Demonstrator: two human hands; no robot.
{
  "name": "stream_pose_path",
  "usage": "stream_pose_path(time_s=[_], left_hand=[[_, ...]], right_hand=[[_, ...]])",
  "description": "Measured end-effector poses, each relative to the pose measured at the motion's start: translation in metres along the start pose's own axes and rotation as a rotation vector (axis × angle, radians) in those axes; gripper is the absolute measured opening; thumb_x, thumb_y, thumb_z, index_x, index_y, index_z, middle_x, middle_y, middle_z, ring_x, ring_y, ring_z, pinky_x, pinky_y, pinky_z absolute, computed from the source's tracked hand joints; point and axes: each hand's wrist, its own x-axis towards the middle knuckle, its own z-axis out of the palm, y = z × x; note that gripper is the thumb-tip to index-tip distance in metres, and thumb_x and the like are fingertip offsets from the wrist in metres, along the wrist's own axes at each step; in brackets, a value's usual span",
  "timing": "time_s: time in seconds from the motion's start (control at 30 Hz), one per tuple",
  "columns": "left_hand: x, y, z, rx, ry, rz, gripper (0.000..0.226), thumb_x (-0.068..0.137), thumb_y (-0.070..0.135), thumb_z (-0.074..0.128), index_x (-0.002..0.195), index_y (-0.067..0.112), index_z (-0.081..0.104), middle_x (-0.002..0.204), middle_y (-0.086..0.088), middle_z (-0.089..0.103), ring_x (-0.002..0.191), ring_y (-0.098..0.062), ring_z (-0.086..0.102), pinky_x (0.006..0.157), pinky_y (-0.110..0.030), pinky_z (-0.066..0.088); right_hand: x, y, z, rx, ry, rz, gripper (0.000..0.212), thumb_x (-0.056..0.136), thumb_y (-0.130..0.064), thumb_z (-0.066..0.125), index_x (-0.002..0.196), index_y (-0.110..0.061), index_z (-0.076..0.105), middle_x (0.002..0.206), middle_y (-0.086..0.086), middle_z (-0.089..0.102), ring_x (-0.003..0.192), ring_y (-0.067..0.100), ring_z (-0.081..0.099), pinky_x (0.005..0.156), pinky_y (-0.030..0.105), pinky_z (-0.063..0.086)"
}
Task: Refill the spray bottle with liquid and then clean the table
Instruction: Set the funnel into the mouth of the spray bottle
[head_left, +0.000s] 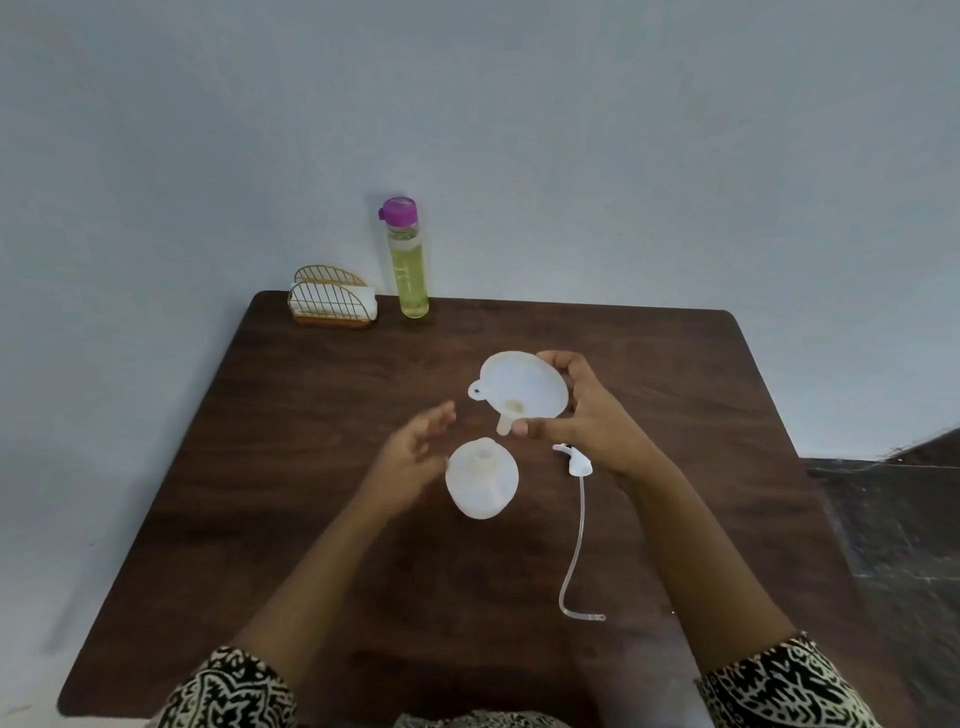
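A white spray bottle body (482, 479) stands upright on the dark wooden table (291, 467) with its neck uncapped. My right hand (582, 415) grips a white funnel (522, 385) by its rim, just above and behind the bottle, spout pointing down toward me. My left hand (415, 452) hovers with fingers spread at the bottle's left side, close to it; contact is unclear. The spray head (576, 460) with its long clear tube lies on the table right of the bottle. A tall bottle of yellow-green liquid (408, 260) with a purple cap stands at the table's far edge.
A gold wire holder (332, 301) with white napkins sits at the far left corner beside the tall bottle. A pale wall runs behind the table. Dark floor (893, 545) shows past the table's right edge.
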Motion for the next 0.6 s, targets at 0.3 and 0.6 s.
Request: stream_pose_path(time_s=[0.3,0.6], left_hand=[[-0.003,-0.053,0.04,0.281,-0.04,0.0,0.089,0.07,0.049,0.079,0.144,0.034,0.031,0.151,0.01,0.034,0.134,-0.012,0.037,0.109,-0.039,0.039],[-0.006,-0.059,0.046,0.126,0.0,-0.004,0.077,0.07,0.035,0.083,0.135,0.034,0.041,0.134,0.019,0.049,0.12,0.001,0.048,0.089,-0.003,0.036]], right_hand=[[-0.008,0.017,0.027,-0.002,0.053,0.01,0.076,0.067,-0.026,0.084,0.123,-0.03,0.033,0.115,-0.02,0.045,0.109,0.007,0.05,0.087,0.022,0.05],[-0.013,0.03,0.055,-0.227,0.142,-0.068,0.082,0.062,-0.029,0.087,0.121,-0.031,0.03,0.118,-0.014,0.043,0.109,0.005,0.046,0.086,0.022,0.046]])
